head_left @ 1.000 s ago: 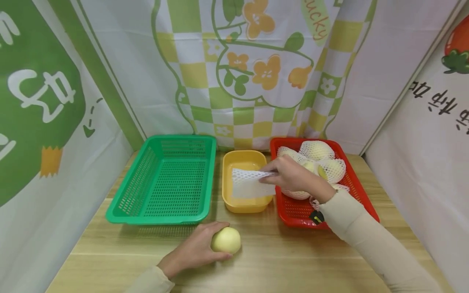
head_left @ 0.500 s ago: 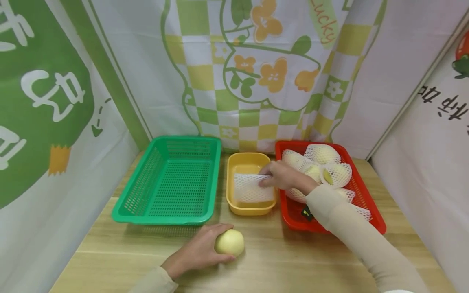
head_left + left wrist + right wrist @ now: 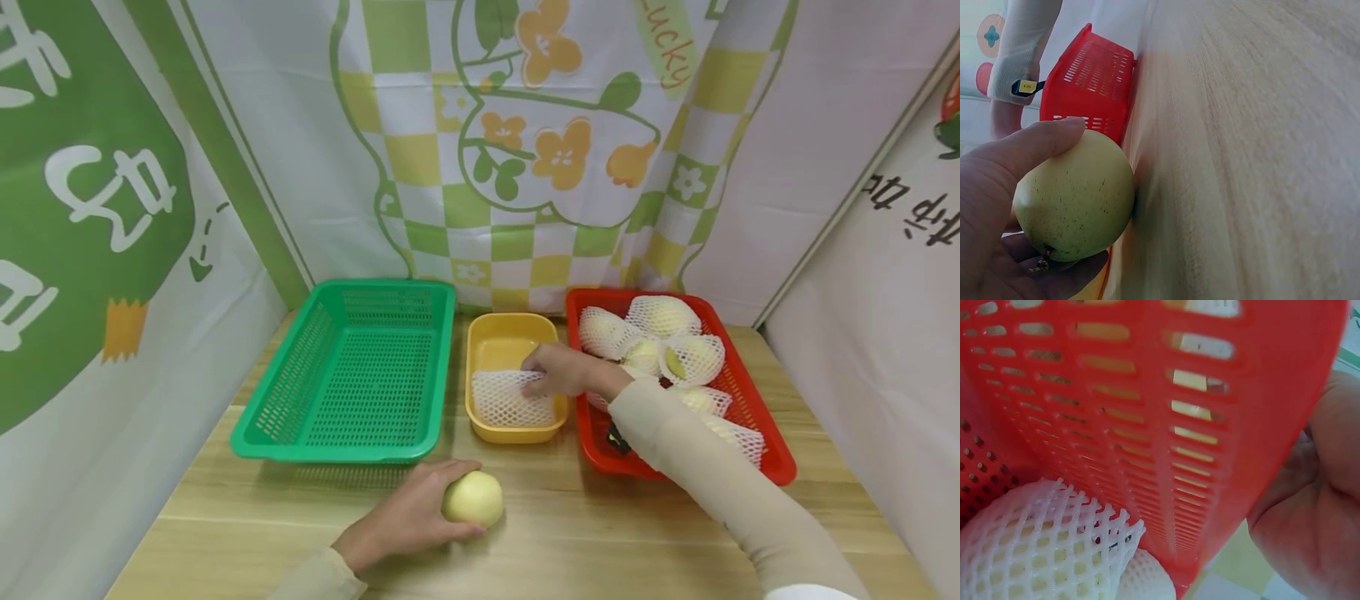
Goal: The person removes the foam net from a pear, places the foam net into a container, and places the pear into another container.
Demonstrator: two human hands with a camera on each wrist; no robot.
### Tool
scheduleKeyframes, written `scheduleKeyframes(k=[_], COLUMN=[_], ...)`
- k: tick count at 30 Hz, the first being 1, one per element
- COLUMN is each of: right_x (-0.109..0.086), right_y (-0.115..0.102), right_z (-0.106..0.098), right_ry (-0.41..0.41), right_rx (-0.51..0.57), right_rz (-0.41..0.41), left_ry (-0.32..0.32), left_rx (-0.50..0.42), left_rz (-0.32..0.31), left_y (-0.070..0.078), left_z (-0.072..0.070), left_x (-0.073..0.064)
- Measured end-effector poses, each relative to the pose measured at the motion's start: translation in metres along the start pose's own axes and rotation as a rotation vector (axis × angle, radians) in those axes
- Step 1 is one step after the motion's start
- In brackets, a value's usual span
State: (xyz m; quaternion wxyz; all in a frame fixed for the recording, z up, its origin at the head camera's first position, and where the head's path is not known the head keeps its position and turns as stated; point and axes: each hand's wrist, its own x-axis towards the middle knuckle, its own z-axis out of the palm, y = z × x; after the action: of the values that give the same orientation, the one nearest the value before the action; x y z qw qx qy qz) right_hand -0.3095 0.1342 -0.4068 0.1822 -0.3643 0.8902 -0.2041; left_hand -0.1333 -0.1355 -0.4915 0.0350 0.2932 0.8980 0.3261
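Note:
In the head view my left hand [image 3: 416, 510] grips a bare, pale yellow pear [image 3: 473, 500] low over the wooden table. The left wrist view shows the thumb over the speckled pear [image 3: 1082, 194] and fingers beneath, its stem toward the palm. My right hand [image 3: 558, 371] reaches over the yellow bin [image 3: 517, 435] and pinches a white foam net sleeve [image 3: 506, 402] by its right end; the sleeve lies flat inside the bin. In the right wrist view that hand [image 3: 1310, 487] shows past the red basket's wall, its fingertips hidden.
Right of the bin, a red basket [image 3: 750, 417] holds several pears in foam nets [image 3: 693, 358]. To the left stands a green basket [image 3: 352, 383], its perforated floor showing. White printed curtains [image 3: 555, 167] enclose the table [image 3: 600, 542] at back and sides.
My right hand has lowered the foam net from above the yellow bin down into it. The left hand keeps its hold on the pear; the head view has shifted slightly.

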Motion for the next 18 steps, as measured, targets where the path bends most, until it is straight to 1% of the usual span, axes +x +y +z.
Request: scheduleKeyframes(k=[5, 8, 14, 18], right_x=[0.000, -0.001, 0.000, 0.000], right_y=[-0.004, -0.006, -0.009, -0.012], right_z=[0.001, 0.001, 0.001, -0.004], right_ry=[-0.020, -0.018, -0.002, 0.017], right_rx=[-0.050, -0.092, -0.135, -0.150], right_rz=[0.100, 0.142, 0.153, 0.142], left_ry=[-0.006, -0.012, -0.023, -0.026], left_rx=[-0.005, -0.010, -0.025, -0.034], left_rz=[0.012, 0.016, 0.012, 0.010], left_y=[0.001, 0.001, 0.001, 0.001], left_z=[0.000, 0.000, -0.001, -0.001], left_x=[0.000, 0.000, 0.000, -0.001])
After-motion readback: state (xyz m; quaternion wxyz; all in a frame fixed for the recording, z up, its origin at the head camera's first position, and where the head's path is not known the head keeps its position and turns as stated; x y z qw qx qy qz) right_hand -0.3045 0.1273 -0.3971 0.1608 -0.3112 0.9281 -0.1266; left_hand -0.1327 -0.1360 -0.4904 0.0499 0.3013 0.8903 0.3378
